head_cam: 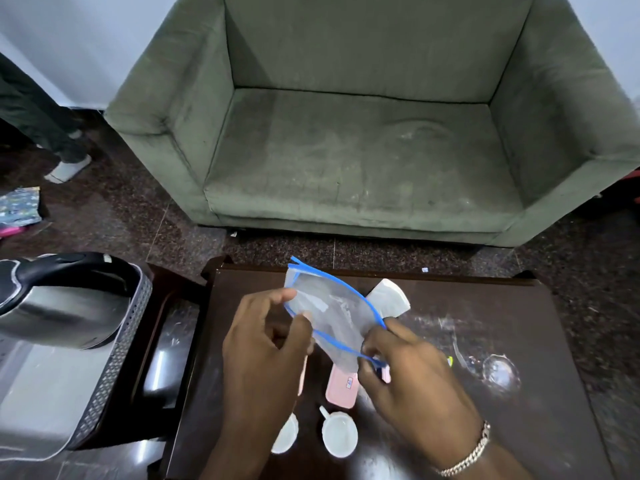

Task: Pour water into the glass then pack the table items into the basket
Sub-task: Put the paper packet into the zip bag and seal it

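Both hands hold a clear zip bag (pixel 332 313) with a blue seal, lifted above the dark wooden table (pixel 485 427). My left hand (pixel 266 344) pinches its left edge and my right hand (pixel 412 368) grips its lower right corner. Under the bag lie a pink case (pixel 341 388) and a white folded item (pixel 389 297). Two small white cups (pixel 339 434) (pixel 287 434) stand near the table's front edge. A clear glass (pixel 500 374) stands to the right. The grey perforated basket (pixel 107 368) sits to the left with a steel kettle (pixel 59 306) inside it.
A green armchair (pixel 363 133) faces the table from the far side. A person's leg and white shoe (pixel 67 169) are at the far left on the dark floor. A patterned item (pixel 19 207) lies at the left edge.
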`<state>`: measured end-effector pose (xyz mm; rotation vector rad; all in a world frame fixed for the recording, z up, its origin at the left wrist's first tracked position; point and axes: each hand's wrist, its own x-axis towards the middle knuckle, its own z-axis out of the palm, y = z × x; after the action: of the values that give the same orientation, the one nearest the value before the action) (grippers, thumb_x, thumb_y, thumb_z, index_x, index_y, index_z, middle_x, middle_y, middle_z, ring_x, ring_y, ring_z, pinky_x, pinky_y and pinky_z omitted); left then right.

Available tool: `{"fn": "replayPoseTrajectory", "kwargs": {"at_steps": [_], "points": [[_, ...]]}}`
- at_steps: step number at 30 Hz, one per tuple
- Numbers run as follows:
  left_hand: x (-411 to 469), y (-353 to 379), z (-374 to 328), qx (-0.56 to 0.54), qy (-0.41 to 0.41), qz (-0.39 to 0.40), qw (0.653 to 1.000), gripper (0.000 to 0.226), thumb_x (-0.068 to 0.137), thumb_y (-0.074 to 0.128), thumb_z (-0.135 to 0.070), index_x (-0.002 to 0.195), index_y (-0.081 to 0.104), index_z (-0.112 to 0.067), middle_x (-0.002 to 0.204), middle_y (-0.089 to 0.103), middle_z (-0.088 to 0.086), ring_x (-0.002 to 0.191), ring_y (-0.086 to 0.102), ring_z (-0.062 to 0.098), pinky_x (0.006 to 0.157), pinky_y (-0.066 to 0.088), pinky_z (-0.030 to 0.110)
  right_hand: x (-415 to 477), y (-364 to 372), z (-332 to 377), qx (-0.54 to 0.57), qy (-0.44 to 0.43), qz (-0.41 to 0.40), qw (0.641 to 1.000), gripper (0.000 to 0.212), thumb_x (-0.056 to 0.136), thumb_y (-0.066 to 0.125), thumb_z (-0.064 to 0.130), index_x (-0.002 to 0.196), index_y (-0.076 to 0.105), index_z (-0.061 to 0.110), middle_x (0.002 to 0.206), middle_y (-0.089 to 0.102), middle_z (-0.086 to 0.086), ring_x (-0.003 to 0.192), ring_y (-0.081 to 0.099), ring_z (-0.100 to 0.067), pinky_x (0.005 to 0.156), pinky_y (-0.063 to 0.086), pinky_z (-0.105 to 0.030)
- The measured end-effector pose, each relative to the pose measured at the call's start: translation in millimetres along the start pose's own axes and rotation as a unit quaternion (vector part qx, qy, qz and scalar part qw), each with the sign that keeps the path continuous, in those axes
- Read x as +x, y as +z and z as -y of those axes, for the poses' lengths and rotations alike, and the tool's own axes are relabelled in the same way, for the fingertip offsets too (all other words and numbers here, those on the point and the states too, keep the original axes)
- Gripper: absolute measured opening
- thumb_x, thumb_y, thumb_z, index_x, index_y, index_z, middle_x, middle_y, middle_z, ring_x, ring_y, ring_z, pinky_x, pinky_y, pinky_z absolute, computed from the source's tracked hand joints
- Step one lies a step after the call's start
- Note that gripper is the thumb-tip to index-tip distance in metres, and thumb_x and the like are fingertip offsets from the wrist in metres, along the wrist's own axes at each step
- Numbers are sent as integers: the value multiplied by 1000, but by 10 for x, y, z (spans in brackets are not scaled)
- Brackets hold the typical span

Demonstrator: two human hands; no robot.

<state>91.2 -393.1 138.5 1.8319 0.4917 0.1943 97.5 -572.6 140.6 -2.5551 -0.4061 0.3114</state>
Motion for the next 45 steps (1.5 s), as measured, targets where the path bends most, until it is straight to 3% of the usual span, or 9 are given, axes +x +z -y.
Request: {"fn": "replayPoseTrajectory", "kwargs": {"at_steps": [4, 9, 14, 18, 21, 30, 36, 40, 45], "points": [[152, -283, 118, -140, -26, 5, 990, 57, 71, 74, -53, 123, 57, -35, 122, 68, -7, 91, 69, 13, 71, 56, 18, 89, -432, 51, 111, -32, -16, 993, 12, 76, 66, 17, 73, 56, 22, 74, 61, 4, 65, 58, -10, 64, 51, -28], [395, -523, 347, -98, -11, 241, 965, 123, 54, 88, -69, 154, 21, -47, 155, 49, -16, 148, 37, 2, 117, 31, 34, 202, -1048, 17, 240, -65, 112, 962, 15, 78, 69, 5, 72, 60, 16, 62, 61, 1, 54, 49, -24, 52, 44, -33], [400, -364, 173, -196, -28, 344, 918, 76, 73, 86, -10, 140, 50, -13, 136, 66, 14, 125, 64, 31, 101, 54, 44, 379, -1370, -71, 316, -83, 142, 935, 19, 81, 71, -12, 75, 60, 2, 70, 70, 9, 63, 60, 2, 62, 44, -8], [354, -237, 116, -261, -40, 239, 934, 48, 72, 85, -6, 115, 66, -13, 110, 75, 17, 98, 71, 27, 84, 60, 34, 396, -1150, -253, 551, -11, 34, 833, 53, 79, 75, -3, 126, 51, 3, 97, 67, -35, 86, 66, -36, 82, 50, -45], [334, -159, 113, -277, -41, 184, 942, 41, 71, 82, -4, 106, 69, -21, 104, 76, 15, 93, 72, 27, 82, 60, 35, 333, -747, -309, 619, 34, -28, 784, 91, 65, 91, 24, 143, 44, 35, 103, 67, -29, 96, 65, -35, 89, 49, -46], [247, -79, 83, -213, -1, 127, 969, 96, 73, 80, 16, 146, 38, -30, 112, 77, 14, 97, 77, 25, 81, 61, 30, 207, -300, -290, 529, 66, -135, 835, 63, 80, 73, -9, 132, 58, 24, 91, 68, -16, 79, 58, -20, 77, 51, -36], [186, -62, 20, -140, 23, 124, 982, 61, 77, 77, 16, 125, 62, -18, 108, 77, -15, 96, 73, 3, 79, 54, 12, 193, -291, -307, 488, 80, -85, 865, 54, 79, 74, -10, 124, 67, 19, 119, 73, 8, 109, 66, -7, 91, 50, -20], [199, -95, 98, -140, 11, 99, 985, 44, 75, 83, -6, 115, 69, -17, 98, 79, -4, 88, 75, 8, 79, 57, 17, 242, -215, -349, 452, 90, -94, 883, 54, 81, 73, -10, 123, 68, 23, 124, 70, 11, 120, 62, -8, 103, 45, -31], [230, -239, 236, -130, -3, 78, 988, 35, 79, 81, 4, 107, 74, -16, 94, 79, 9, 86, 76, 16, 77, 57, 18, 344, -91, -290, 463, 116, -119, 871, 44, 80, 73, -11, 107, 74, 23, 99, 78, -1, 87, 66, -12, 87, 50, -35]]}}
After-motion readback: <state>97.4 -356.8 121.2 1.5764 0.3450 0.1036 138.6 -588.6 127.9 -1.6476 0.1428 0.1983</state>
